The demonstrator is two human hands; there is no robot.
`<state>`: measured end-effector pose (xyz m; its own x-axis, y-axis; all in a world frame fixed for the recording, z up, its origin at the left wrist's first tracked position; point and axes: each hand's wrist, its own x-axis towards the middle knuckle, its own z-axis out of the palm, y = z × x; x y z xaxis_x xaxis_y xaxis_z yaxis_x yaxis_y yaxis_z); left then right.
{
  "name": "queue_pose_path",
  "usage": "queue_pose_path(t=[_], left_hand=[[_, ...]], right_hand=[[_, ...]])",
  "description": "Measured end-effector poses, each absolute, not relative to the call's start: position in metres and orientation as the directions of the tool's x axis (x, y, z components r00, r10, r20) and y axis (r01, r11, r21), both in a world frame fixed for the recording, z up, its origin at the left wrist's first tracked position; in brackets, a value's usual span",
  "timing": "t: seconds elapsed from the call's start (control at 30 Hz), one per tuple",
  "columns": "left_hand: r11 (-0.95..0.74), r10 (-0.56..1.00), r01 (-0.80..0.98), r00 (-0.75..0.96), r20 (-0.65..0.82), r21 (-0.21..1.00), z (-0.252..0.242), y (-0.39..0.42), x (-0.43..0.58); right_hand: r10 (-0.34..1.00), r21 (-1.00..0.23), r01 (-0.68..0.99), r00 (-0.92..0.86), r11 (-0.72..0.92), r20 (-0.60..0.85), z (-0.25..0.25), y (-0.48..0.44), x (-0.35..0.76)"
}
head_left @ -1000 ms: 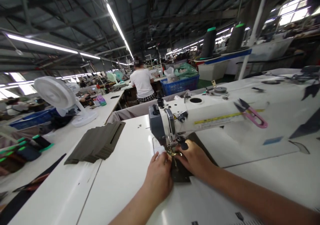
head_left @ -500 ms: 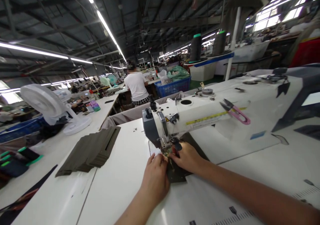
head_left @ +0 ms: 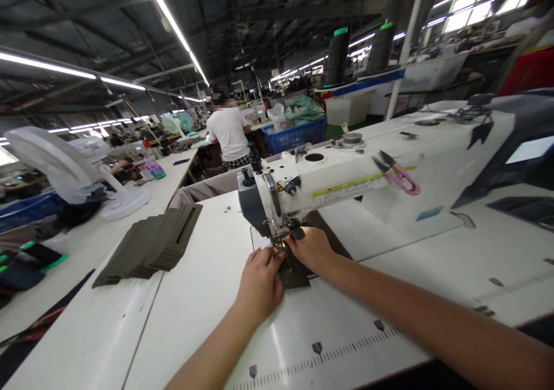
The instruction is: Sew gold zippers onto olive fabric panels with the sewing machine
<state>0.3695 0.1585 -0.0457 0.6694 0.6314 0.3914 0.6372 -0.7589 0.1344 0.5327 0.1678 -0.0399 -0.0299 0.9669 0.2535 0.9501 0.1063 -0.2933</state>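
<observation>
A dark olive fabric piece (head_left: pixel 295 278) lies flat under the needle end of a white sewing machine (head_left: pixel 367 191). My left hand (head_left: pixel 261 280) rests at its left edge, thumb and fingertips closed on the fabric close to the presser foot (head_left: pixel 279 242). On the other side, my right hand (head_left: pixel 314 248) has its fingers bent and pinching the fabric just right of the foot. The machine head partly covers those fingertips. Behind my right hand, more of the piece extends beneath the machine arm.
A stack of olive fabric pieces (head_left: pixel 149 243) lies on the table at left. Pink thread snips (head_left: pixel 400 176) sit on the machine arm. A white fan (head_left: pixel 123 199), thread cones (head_left: pixel 337 55) and a blue crate (head_left: pixel 294 138) stand around. A person in a white shirt (head_left: pixel 229 136) sits ahead.
My view has shifted, so the table's printed ruler shows more at the bottom. Both hands stay beside the presser foot, and slightly less fabric shows in front of it.
</observation>
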Motion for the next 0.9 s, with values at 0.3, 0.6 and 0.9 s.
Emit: queue_pose_path(t=[0.3, 0.6, 0.9], left_hand=[[-0.804, 0.566, 0.575, 0.663, 0.49, 0.15, -0.055, 0.143, 0.368], [-0.82, 0.533, 0.564, 0.684, 0.498, 0.104, -0.053, 0.16, 0.37], [-0.779, 0.614, 0.585, 0.638, 0.465, 0.226, -0.046, 0.165, 0.364]], right_hand=[[0.674, -0.201, 0.688, -0.534, 0.697, 0.511, -0.065, 0.113, 0.551], [0.651, -0.199, 0.665, -0.548, 0.72, 0.525, -0.058, 0.134, 0.55], [0.744, -0.382, 0.672, -0.395, 0.634, 0.539, -0.059, 0.145, 0.548]])
